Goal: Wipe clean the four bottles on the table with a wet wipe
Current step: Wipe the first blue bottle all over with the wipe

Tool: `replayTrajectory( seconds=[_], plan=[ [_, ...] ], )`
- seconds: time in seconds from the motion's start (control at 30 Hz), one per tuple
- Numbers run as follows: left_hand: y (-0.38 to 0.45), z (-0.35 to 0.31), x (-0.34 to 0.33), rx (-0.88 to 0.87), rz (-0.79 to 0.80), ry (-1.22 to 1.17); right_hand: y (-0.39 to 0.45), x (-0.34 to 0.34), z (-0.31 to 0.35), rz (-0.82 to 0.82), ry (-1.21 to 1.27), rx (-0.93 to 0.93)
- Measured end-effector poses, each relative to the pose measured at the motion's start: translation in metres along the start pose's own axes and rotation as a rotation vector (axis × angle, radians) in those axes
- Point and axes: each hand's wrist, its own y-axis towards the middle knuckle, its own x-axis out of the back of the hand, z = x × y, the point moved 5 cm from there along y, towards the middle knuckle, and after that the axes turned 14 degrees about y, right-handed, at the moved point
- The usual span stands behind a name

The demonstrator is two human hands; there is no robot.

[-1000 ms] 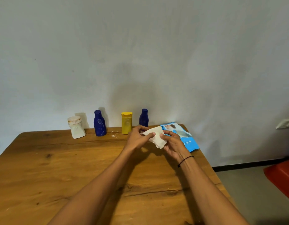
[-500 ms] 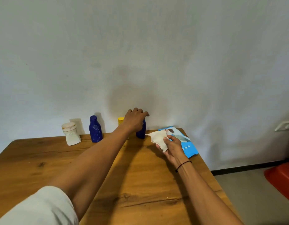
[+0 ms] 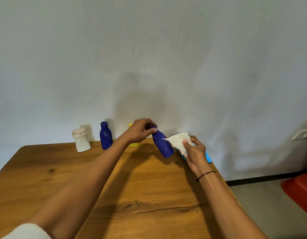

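Gripping the tilted blue bottle (image 3: 162, 144) by its cap, the left hand (image 3: 140, 131) leans its base toward the wet wipe (image 3: 179, 141), pinched just beside it in the right hand's (image 3: 195, 152) fingers (image 3: 185, 141).

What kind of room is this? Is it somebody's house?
Probably a plain room in a home, though I can't be sure. There is a wooden table pushed against a bare painted wall, a wall socket low on the right, and household bottles such as the white bottle standing by the wall.
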Motion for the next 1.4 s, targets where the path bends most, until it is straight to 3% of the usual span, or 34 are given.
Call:
replayTrajectory(
  seconds=[0.17, 0.33, 0.53, 0.73, 0.93, 1.17, 1.4],
  plan=[
    [-0.058, 0.004, 0.015, 0.088, -0.010, -0.340, -0.028, -0.010, 0.028, 0.096, 0.129, 0.057],
    [-0.112, -0.010, 0.034, 0.126, -0.016, -0.609, -0.094, -0.050, 0.053, 0.302, -0.305, 0.448],
    [-0.156, -0.028, 0.049, 0.081, -0.065, -0.630, -0.167, -0.098, 0.043, 0.624, -0.640, 0.750],
    [-0.179, -0.023, 0.061, 0.137, -0.097, -0.641, -0.219, -0.111, 0.024, 0.875, -0.955, 0.806],
    [-0.196, -0.010, 0.065, 0.189, -0.122, -0.728, -0.247, -0.083, 0.012, 1.076, -1.105, 0.917],
    [-0.204, -0.019, 0.061, 0.151, -0.075, -0.746, -0.248, -0.079, 0.003, 1.061, -1.072, 0.874],
    [-0.210, -0.006, 0.070, 0.207, -0.138, -0.786, -0.262, -0.070, 0.003, 1.100, -1.173, 0.978]
  ],
)
